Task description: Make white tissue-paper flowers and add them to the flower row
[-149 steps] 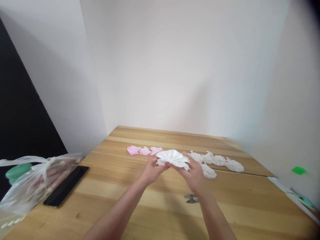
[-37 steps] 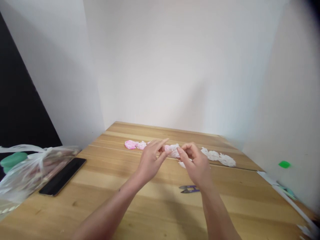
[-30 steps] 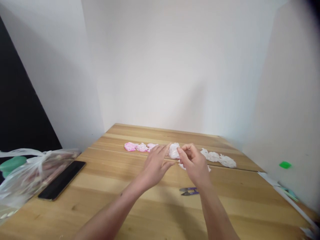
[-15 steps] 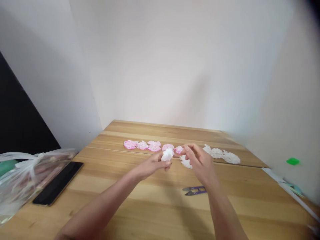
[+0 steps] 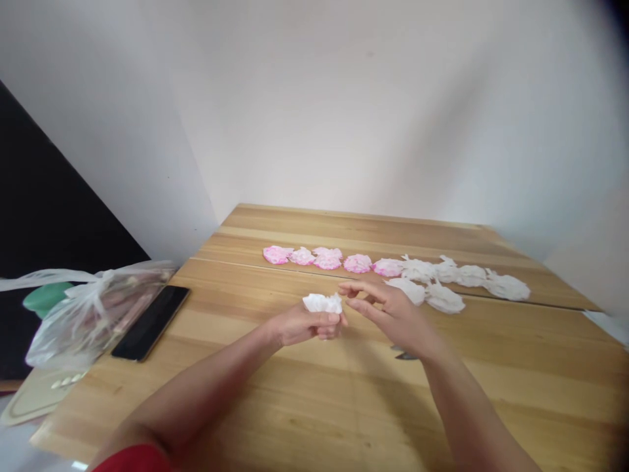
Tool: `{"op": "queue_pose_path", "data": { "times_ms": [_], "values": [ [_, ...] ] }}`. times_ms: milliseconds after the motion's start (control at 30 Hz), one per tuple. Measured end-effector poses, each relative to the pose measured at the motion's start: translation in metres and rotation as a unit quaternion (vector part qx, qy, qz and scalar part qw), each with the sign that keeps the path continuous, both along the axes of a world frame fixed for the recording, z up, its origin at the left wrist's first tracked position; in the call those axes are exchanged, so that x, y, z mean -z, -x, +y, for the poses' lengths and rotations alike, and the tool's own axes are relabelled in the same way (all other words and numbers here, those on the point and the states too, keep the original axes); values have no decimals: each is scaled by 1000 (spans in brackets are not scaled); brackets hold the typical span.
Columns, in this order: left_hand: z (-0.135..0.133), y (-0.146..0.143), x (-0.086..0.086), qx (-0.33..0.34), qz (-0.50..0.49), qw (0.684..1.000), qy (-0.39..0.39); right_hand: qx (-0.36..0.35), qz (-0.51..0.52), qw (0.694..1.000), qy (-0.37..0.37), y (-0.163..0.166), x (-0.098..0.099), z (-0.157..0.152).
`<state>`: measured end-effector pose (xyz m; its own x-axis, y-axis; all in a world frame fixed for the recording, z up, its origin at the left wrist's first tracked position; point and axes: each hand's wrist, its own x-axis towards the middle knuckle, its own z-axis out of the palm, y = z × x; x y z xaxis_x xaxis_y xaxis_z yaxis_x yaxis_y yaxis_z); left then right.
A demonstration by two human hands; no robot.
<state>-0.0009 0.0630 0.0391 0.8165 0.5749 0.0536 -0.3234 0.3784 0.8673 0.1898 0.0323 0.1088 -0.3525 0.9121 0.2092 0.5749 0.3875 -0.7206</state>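
Note:
My left hand (image 5: pixel 314 324) is closed around the base of a white ruffled paper flower (image 5: pixel 322 303), held above the table with its petals facing up. My right hand (image 5: pixel 386 308) hovers just to the right of it. Its thumb and fingers are apart with nothing visible between them, and the fingertips come close to the petals. Behind the right wrist, only the dark blade tips of thread snips (image 5: pixel 405 355) show; their handles are hidden.
Across the wooden table (image 5: pixel 295 406) runs a row of several pink-edged flowers (image 5: pixel 358 263), then several white flowers (image 5: pixel 445 297) on the right. On the left lie a black phone (image 5: pixel 151 323) and a clear plastic bag (image 5: pixel 88 314). A wall (image 5: pixel 334 118) rises behind.
The view has shifted, showing more of the left side and the white flowers. My right hand has drawn its fingers apart beside the paper flower, and its wrist now covers most of the snips.

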Motion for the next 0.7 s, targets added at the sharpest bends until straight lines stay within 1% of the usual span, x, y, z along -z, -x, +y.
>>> {"op": "queue_pose_path", "data": {
  "times_ms": [100, 200, 300, 400, 533, 633, 700],
  "values": [
    [-3, 2, 2, 13, 0, 1000, -8, -15, -10, 1000, -5, 3, 1, -1],
    [-6, 0, 4, 20, 2, 1000, -10, -31, -12, 999, -35, 9, 2, -4],
    [-11, -1, 5, 27, -3, 1000, -14, -34, -18, 995, -94, 16, 2, -10],
    [-15, 0, 6, 26, -12, 1000, -1, -32, -47, 985, -164, 20, 0, -15],
    [-20, 1, 8, 7, -23, 1000, 4, 15, -48, 973, -224, 17, -2, -17],
    [-22, 2, 11, -1, -16, 1000, 10, 46, -32, 971, -232, 13, -2, -13],
    [-24, 3, 13, -12, -4, 1000, 3, 46, -33, 976, -208, 11, -1, -10]
  ]
}}
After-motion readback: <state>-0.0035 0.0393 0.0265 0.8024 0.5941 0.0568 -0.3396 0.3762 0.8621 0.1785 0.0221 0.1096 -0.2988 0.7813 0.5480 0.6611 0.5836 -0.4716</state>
